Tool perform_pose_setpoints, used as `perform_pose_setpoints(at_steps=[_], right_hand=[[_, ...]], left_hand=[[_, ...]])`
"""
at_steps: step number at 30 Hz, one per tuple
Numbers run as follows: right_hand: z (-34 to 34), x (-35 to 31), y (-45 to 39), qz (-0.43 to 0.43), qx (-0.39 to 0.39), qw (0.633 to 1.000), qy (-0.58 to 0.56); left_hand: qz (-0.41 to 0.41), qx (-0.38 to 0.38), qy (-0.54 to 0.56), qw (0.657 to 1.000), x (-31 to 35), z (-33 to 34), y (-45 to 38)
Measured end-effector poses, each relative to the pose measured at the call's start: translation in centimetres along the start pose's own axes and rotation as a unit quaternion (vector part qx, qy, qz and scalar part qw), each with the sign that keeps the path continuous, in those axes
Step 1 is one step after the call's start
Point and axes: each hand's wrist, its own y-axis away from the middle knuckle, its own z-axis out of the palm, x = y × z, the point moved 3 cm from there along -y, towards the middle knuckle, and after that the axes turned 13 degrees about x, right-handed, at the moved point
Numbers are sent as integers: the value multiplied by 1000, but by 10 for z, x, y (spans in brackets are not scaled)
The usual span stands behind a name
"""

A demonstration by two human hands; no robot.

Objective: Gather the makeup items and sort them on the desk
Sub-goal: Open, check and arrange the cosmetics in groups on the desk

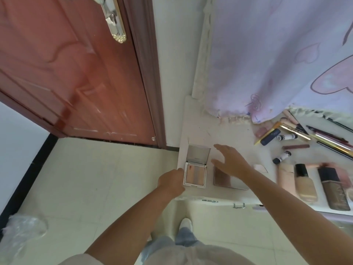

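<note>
An open white compact palette (195, 174) with its mirror lid raised lies at the left end of the white desk (235, 136). My left hand (172, 181) holds its left edge. My right hand (230, 159) hovers with spread fingers just right of the palette, above a brown closed palette (227, 181). Further right lie a pink tube (285, 177), a beige foundation bottle (305, 183) and a dark foundation bottle (333, 188). Pencils, lip products and small bottles (298, 138) are scattered at the back right.
A lilac cloth (277, 64) hangs over the desk's back. A red-brown door (76, 73) stands at the left. A clear plastic bag (23, 232) lies on the tiled floor. My shoe (185, 224) is below the desk's front edge.
</note>
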Motion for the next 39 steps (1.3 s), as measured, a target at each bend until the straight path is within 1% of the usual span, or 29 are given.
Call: perform_pose_setpoints(at_steps=[2,4,5,6,8,10,12,14,17,18,20,22,24,26,29,33,35,39], right_hand=[[3,23,23,-40,-66,985,151],[11,40,45,-31,-132,966,220],[15,44,52,-25,-140,963,230],[17,45,57,-20,-131,964,231],[18,40,58,-19,-81,970,229],[17,31,61,-23,-40,968,245],[18,22,69,-19,-22,969,246],[14,13,79,-6,0,978,207],[-10,-4,95,52,64,995,59],[-22,-11,100,62,87,994,10],[-52,-27,112,54,121,990,-45],[-90,-48,120,33,143,987,-63],[-129,-70,124,7,166,983,-72],[-162,-91,126,-20,201,975,-94],[-195,-114,130,-30,244,960,-135],[-221,-130,136,-29,230,947,-220],[-229,-133,139,-33,226,942,-248],[-238,-129,140,-37,197,944,-262]], left_hand=[[3,-2,-5,1000,-6,-1,3],[4,7,-9,1000,-11,-4,7],[8,14,-14,1000,-13,-6,8],[14,22,-18,1000,-14,-9,10],[26,33,-16,999,-14,-17,13],[35,37,-4,999,-13,-25,19],[42,39,13,998,-11,-34,26],[61,31,37,997,-7,-43,31],[104,-38,81,991,12,-55,37],[116,-61,96,987,21,-60,40],[121,-78,156,977,38,-76,44],[122,-76,259,955,53,-104,48],[155,-77,335,926,68,-141,57],[211,-68,360,906,78,-176,69],[257,-20,379,889,83,-216,80],[266,25,451,851,83,-242,84],[270,42,464,842,85,-245,86],[257,63,492,829,90,-239,85]])
